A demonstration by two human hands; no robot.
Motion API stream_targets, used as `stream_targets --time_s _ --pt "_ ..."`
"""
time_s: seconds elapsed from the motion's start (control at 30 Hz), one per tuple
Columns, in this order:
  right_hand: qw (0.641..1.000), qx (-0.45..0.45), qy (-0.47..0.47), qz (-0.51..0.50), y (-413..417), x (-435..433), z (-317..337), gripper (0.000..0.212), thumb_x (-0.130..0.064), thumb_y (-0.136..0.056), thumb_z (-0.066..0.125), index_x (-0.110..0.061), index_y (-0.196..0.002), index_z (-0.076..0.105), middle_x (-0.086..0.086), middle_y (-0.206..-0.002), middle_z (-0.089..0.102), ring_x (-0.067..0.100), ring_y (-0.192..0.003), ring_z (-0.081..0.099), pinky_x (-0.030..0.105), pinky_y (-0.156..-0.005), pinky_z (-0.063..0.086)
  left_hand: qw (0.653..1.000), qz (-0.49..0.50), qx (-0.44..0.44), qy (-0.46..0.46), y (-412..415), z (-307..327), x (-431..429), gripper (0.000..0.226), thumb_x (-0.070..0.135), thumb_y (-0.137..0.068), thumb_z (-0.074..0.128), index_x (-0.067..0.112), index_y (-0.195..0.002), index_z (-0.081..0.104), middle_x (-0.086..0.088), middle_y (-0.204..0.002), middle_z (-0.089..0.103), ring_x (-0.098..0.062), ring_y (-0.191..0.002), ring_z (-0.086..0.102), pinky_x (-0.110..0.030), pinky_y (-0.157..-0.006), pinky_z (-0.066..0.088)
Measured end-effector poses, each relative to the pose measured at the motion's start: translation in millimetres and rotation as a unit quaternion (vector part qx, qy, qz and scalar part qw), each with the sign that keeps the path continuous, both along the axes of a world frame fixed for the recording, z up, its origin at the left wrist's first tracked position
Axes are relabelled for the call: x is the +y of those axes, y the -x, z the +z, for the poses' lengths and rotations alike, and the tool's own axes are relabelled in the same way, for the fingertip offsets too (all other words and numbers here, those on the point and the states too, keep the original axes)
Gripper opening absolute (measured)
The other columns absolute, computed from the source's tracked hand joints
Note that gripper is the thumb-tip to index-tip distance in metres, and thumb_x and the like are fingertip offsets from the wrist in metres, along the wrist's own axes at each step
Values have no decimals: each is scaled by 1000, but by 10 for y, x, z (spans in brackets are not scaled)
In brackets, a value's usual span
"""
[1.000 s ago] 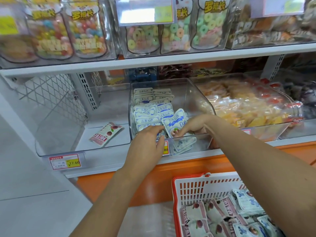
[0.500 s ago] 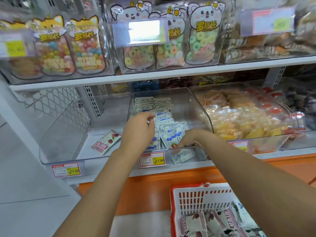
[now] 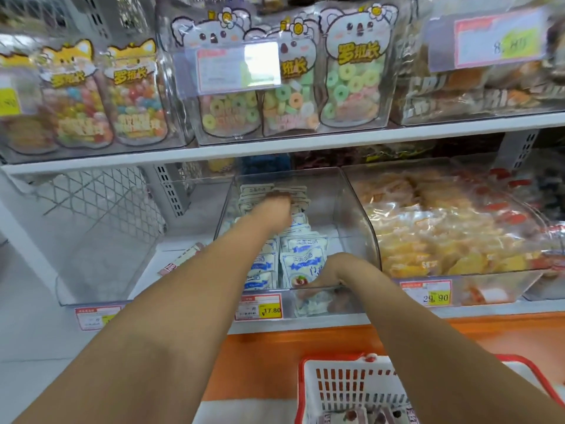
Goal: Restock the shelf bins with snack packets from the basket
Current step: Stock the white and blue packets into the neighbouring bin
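While both bare forearms extend into the clear plastic middle bin [image 3: 354, 203] on the lower white shelf [image 3: 305, 327], blue-and-white snack packets [image 3: 301, 252] stand in rows along its left half. The left hand [image 3: 275, 209] lies on the back rows at 12 o'clock; its grip is blurred, so I cannot tell whether it holds one. The right hand [image 3: 333, 269] sits at the front, 6 o'clock, against the foremost packet. Its fingers dip behind the front wall, so that grip cannot be judged either.

At 9 o'clock a clear bin [image 3: 101, 270] holds a single red-and-white packet [image 3: 180, 260]. At 3 o'clock another bin [image 3: 519, 289] is heaped with yellow and orange wrapped snacks [image 3: 443, 240].

At 5 o'clock, the red-rimmed white plastic basket [image 3: 345, 384] shows packet tops [image 3: 351, 417]. The upper white shelf [image 3: 336, 142] overhangs the bins. The middle bin's right half is bare.
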State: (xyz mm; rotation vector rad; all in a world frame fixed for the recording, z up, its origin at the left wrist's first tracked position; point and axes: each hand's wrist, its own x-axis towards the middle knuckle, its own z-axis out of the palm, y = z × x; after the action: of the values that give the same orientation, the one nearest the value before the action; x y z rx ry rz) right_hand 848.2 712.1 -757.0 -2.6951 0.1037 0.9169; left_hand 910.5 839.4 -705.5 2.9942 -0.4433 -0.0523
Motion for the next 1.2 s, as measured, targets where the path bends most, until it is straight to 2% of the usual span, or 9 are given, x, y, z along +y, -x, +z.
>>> stream_targets --time_s 0.33,0.5,0.6,0.73,0.8,0.9,1.0,1.1,1.2 --pt "987 -40 -149 -34 -71 29 -39 63 -27 -72 82 -10 -126 53 5 -126 59 27 -113 57 39 -98 47 998 -19 57 -18 -175 38 -72 32 25 -99 47 6 -123 54 -11 -120 58 -25 -103 55 -28 -80 40" --pt "950 -106 -257 -142 -240 139 -201 117 -29 -23 92 -17 -129 44 1 -116 63 24 -106 61 42 -88 55 999 -27 23 27 -151 62 -54 21 23 -98 49 7 -110 57 -11 -106 58 -25 -89 52 -26 -72 35" --pt "941 -125 -259 -176 -201 170 -125 100 -18 -51 92 -14 -132 34 3 -125 56 26 -112 58 38 -91 52 998 -32 -28 55 -135 85 -72 13 21 -99 48 12 -92 54 -6 -91 53 -20 -78 47 -25 -67 32" --pt "932 -70 -281 -220 -205 141 -140 76 -17 -63 88 -10 -123 41 5 -104 59 23 -95 66 38 -81 58 993 -56 -44 90 -86 70 -119 26 24 -98 51 7 -115 61 -7 -105 61 -21 -90 55 -25 -74 39" --pt "943 -66 -242 -218 -163 134 -127 94 -29 -62 89 -8 -134 33 10 -123 52 22 -103 62 37 -85 57 992 -62 -50 93 -16 82 -114 34 25 -97 53 10 -127 55 -9 -120 60 -22 -103 57 -26 -83 42" --pt "953 -82 -223 -190 -197 143 -139 140 -40 -49 94 -14 -151 2 14 -154 14 27 -138 30 42 -107 41 992 -51 -90 79 132 71 -42 39 26 -100 46 10 -135 45 -12 -120 59 -21 -97 54 -27 -79 39" --pt "918 -66 -331 -211 -290 154 -219 163 -23 -13 99 -22 -149 8 9 -145 40 26 -130 43 43 -104 43 995 -65 -26 64 240 -49 62 50 37 -101 38 7 -141 37 -16 -139 47 -28 -124 46 -32 -98 37" --pt "900 -42 -367 -232 -273 155 -208 127 11 -43 86 -15 -147 16 11 -122 61 29 -110 59 41 -86 54 996 -71 42 46 258 -140 123 63 47 -101 26 11 -152 13 -10 -159 13 -22 -146 12 -30 -115 10" --pt "892 -21 -381 -242 -254 160 -181 127 13 -44 84 -17 -148 16 12 -121 62 31 -105 61 40 -77 56 994 -84 49 51 303 -117 131 71 56 -97 26 16 -153 5 -8 -160 0 -21 -147 -1 -33 -117 -1"
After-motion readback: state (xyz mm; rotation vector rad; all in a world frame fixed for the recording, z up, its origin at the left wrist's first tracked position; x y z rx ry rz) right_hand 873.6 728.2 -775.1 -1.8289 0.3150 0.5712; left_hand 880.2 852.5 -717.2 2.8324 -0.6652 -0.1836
